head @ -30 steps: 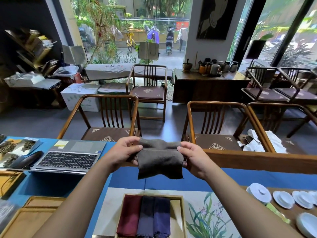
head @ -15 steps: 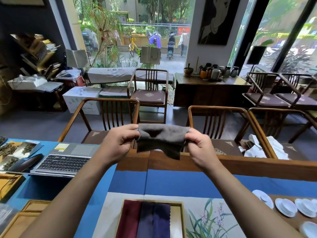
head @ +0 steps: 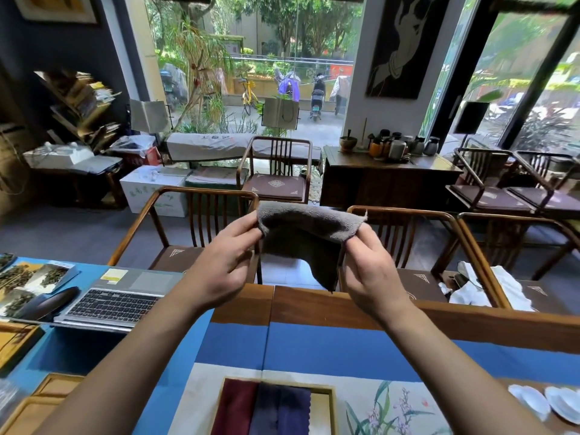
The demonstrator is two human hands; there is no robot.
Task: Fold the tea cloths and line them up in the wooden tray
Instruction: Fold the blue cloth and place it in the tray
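Fingertips and thumb of my left hand [head: 224,262] pinch one upper corner of the grey tea cloth [head: 306,237], and my right hand [head: 370,268] pinches the opposite corner the same way, the other fingers loosely curled behind. Between the two grips the cloth is lifted in the air above the far edge of the table [head: 314,304]; its top edge arches slightly and the rest hangs down to a point close to my right hand. Nearer to me, at the bottom of the view, the wooden tray [head: 332,403] sits on a floral mat [head: 392,409]. Three folded cloths lie side by side in it: a dark red cloth [head: 235,406], a dark grey-blue cloth [head: 266,409] and a navy cloth [head: 295,412], each touching the next. A laptop [head: 116,304] lies open to my left.
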